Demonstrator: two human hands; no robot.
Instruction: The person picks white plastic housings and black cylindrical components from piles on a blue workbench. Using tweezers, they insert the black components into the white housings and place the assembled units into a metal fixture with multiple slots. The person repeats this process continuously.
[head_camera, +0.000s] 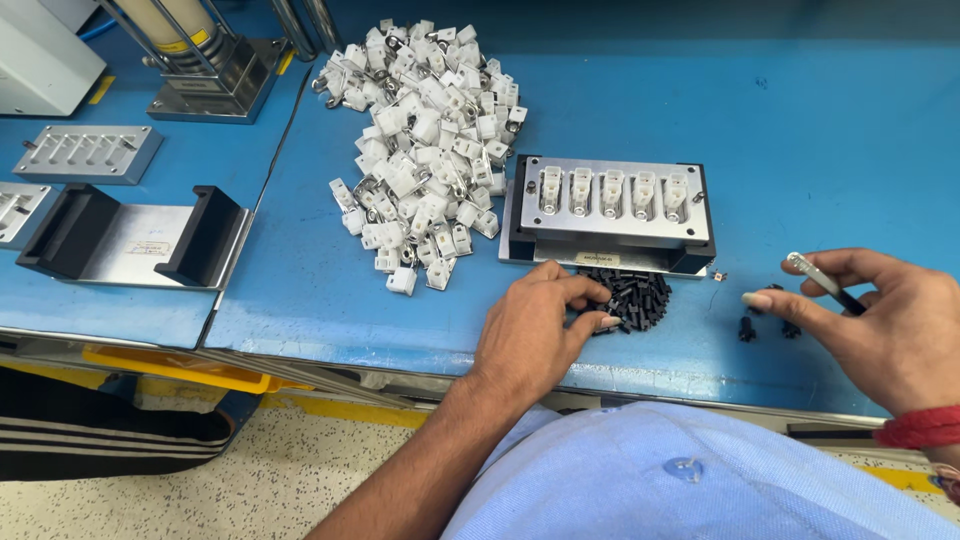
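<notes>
Nearest, a light blue shirt (700, 480) fills the lower edge, and both forearms reach out from it over the blue surface (820, 130). The left hand (535, 320) lies palm down with its fingers curled loosely into a small heap of black plastic pieces (632, 295), fingertips touching the heap as if sorting 1 out; whether a piece is already pinched I cannot tell. The right hand (885, 320) hovers just above the surface, thumb and forefinger pressed together on a slim metal-tipped tool (822, 280), the other fingers half spread; a red band (925, 428) circles its wrist. Between the 2 hands, 2 or 3 loose black pieces (768, 322) sit apart from the heap, probably set aside within easy reach of the tool. Just beyond the heap stands a metal fixture block (610, 212) holding 5 white housings (611, 192) upright in a row, likely seated so their openings face up. Farther left spreads a large pile of white plastic connectors (425, 140), close enough to feed the fixture. On the neighbouring bench lie a black-sided metal cradle (135, 240), a grey slotted plate (88, 153) and, at the back, a press base (205, 70).
</notes>
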